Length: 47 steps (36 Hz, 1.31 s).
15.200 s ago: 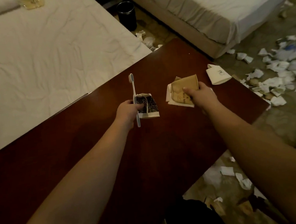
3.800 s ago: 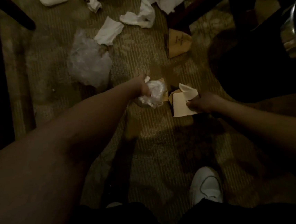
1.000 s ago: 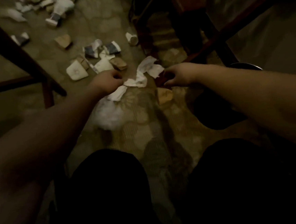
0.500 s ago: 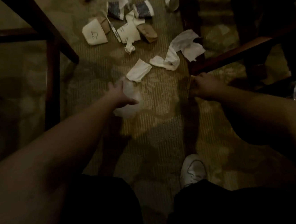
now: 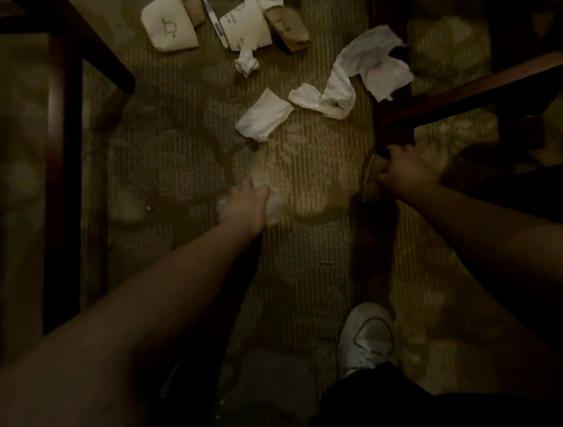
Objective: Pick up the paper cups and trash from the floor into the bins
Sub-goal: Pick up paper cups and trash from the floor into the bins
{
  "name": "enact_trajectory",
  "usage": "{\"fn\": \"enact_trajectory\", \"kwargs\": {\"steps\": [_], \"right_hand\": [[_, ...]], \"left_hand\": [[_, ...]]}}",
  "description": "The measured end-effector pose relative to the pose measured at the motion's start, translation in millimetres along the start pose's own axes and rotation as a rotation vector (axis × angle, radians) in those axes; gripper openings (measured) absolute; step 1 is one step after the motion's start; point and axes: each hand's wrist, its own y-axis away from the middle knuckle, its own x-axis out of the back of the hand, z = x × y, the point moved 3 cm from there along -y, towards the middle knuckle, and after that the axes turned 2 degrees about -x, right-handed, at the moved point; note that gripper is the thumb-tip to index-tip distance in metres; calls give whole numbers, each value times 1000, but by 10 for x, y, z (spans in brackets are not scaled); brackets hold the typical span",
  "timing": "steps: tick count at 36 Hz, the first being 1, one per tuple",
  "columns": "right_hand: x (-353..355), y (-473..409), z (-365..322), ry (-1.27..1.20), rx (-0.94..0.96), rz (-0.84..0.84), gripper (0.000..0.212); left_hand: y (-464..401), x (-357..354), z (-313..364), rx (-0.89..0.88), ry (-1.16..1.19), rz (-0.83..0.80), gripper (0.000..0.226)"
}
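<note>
Left hand: the left hand reaches down over the carpet, its fingers curled round a crumpled clear plastic wrapper that shows pale on both sides of the knuckles.
Right hand: the right hand is closed round a flattened brown paper cup, right beside the foot of a dark wooden chair leg.
Tissue: a folded white tissue lies on the carpet ahead of the left hand, apart from it; a longer twisted strip of white tissue lies just to its right, its far end reaching the chair leg.
Paper ball: a small crumpled white paper ball sits further up, touching the lower edge of a flat white paper packet.
Cups: a squashed white paper cup with a small drawn logo lies near the top left of the pile; a crushed brown paper cup lies to the right of the white packet, touching it.
Stick: a thin white stick-shaped item lies slanted between the white cup and the packet; what it is cannot be told.
Furniture: another dark wooden frame stands at the left, a wooden rail runs off to the right.
Person: a white sneaker stands on the carpet below the right arm; dark trousers fill the bottom edge.
Bins: none can be made out in this dim view.
</note>
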Motion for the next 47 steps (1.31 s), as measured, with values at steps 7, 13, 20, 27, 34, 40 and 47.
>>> {"fn": "enact_trajectory", "kwargs": {"steps": [7, 13, 20, 27, 34, 40, 47], "right_hand": [[-100, 97, 137, -53, -135, -62, 69], [-174, 198, 173, -347, -157, -97, 62], [-259, 264, 209, -621, -134, -176, 55], [-139, 360, -194, -953, 33, -338, 42], [127, 257, -521, -723, 171, -252, 37], [557, -352, -843, -98, 363, -3, 54], [648, -955, -1245, 150, 361, -86, 66]], "left_hand": [[14, 81, 28, -118, 191, 29, 36], [-112, 306, -41, 65, 498, 99, 34], [-56, 661, 6, 319, 1170, 226, 35], [58, 816, 129, 381, 1679, -13, 61], [-17, 707, -17, 307, 1288, 140, 47], [-82, 646, -65, 276, 1105, 225, 38], [-293, 730, -157, 300, 998, 319, 37]]}}
